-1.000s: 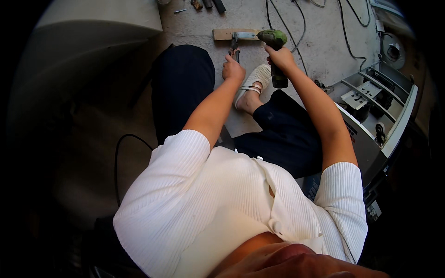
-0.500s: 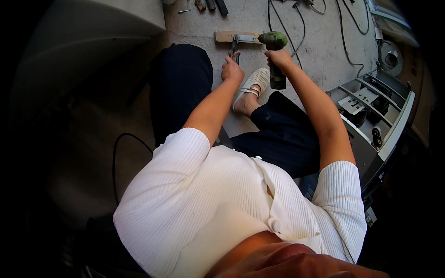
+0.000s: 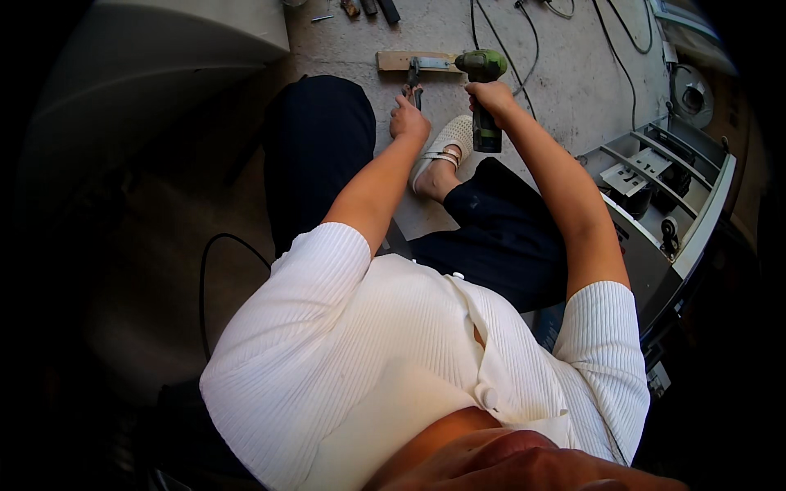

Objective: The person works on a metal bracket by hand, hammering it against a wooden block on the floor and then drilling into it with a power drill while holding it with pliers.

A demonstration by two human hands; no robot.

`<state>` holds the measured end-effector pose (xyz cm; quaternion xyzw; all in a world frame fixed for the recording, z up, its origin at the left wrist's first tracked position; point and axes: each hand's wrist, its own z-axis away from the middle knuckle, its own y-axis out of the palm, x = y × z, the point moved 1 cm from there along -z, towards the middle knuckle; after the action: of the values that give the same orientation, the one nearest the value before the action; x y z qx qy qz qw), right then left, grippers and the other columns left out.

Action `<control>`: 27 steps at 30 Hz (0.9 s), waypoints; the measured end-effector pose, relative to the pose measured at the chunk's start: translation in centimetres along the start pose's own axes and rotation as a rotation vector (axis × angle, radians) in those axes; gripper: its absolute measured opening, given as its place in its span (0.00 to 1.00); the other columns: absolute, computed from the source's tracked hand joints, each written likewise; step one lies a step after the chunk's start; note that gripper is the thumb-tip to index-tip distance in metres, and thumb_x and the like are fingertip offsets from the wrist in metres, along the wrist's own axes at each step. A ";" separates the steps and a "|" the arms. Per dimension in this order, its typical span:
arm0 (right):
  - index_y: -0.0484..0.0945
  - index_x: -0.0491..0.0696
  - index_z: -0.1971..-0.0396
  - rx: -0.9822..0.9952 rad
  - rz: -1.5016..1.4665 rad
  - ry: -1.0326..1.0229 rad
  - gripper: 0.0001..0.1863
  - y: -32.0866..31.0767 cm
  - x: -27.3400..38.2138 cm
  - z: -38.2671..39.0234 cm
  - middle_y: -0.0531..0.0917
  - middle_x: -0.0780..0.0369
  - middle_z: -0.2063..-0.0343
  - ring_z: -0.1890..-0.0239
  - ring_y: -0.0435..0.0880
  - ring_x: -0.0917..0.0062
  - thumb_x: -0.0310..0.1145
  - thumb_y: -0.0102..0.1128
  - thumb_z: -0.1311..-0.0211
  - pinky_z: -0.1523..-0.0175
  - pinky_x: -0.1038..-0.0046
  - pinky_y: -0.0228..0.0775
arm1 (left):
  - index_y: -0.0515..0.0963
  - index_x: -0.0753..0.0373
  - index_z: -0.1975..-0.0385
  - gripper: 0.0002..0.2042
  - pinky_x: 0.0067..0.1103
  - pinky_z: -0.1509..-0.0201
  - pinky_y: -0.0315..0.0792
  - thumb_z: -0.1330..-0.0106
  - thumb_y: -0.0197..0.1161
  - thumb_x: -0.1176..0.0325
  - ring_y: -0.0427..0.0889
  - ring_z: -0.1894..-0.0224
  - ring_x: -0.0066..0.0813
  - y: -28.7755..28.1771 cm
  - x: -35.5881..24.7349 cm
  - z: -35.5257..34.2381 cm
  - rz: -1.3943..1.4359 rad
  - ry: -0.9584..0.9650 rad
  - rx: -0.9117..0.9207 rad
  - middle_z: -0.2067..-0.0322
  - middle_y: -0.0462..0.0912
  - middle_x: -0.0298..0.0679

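My left hand [image 3: 408, 121] is closed around the handles of a pair of pliers [image 3: 413, 80]. The pliers' jaws reach a small silvery metal piece [image 3: 435, 63] that lies on a light wooden block [image 3: 394, 60] on the floor. In my right hand [image 3: 494, 98] is a green and black cordless drill [image 3: 483, 65], gripped by its handle. Its nose points left, at the right end of the metal piece; whether the tip touches it is too small to tell.
A white shoe [image 3: 452, 141] on my foot stands just below the block. Black cables [image 3: 536, 53] run over the concrete floor. To the right sits a grey metal frame [image 3: 696, 213] with parts inside. Several dark pieces [image 3: 389, 11] lie at the top, and a pale curved panel [image 3: 237, 33] fills the upper left.
The drill's handle has shifted slightly up with my right hand. My left hand and the pliers hold almost the same place at the block.
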<state>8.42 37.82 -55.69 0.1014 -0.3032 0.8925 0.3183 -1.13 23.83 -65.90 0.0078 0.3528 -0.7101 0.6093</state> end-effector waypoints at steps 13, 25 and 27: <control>0.78 0.40 0.78 -0.011 0.048 -0.040 0.11 -0.4 -0.2 -0.1 0.81 0.60 0.80 0.80 0.80 0.75 0.34 0.62 0.51 0.71 0.73 0.73 | 0.54 0.67 0.48 0.26 0.41 0.51 0.73 0.42 0.59 0.68 0.78 0.55 0.58 -0.5 -0.1 0.4 0.010 0.015 0.009 0.56 0.72 0.64; 0.78 0.40 0.77 -0.039 -0.113 -0.114 0.11 -4.5 -0.5 2.7 0.79 0.62 0.81 0.81 0.79 0.77 0.33 0.65 0.51 0.74 0.73 0.71 | 0.54 0.67 0.47 0.27 0.40 0.51 0.73 0.44 0.58 0.70 0.78 0.55 0.58 0.3 0.1 -0.3 0.057 0.029 0.003 0.56 0.74 0.63; 0.76 0.41 0.76 -0.016 -0.241 -0.150 0.10 -5.2 -1.0 3.3 0.78 0.64 0.82 0.82 0.77 0.78 0.32 0.64 0.49 0.74 0.74 0.70 | 0.55 0.67 0.49 0.25 0.39 0.53 0.73 0.43 0.58 0.69 0.79 0.57 0.55 0.5 0.0 -0.3 0.092 0.020 0.002 0.59 0.75 0.60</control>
<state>12.44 38.49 -51.02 0.2009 -0.3190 0.8351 0.4006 -0.84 23.94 -66.37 0.0319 0.3574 -0.6817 0.6376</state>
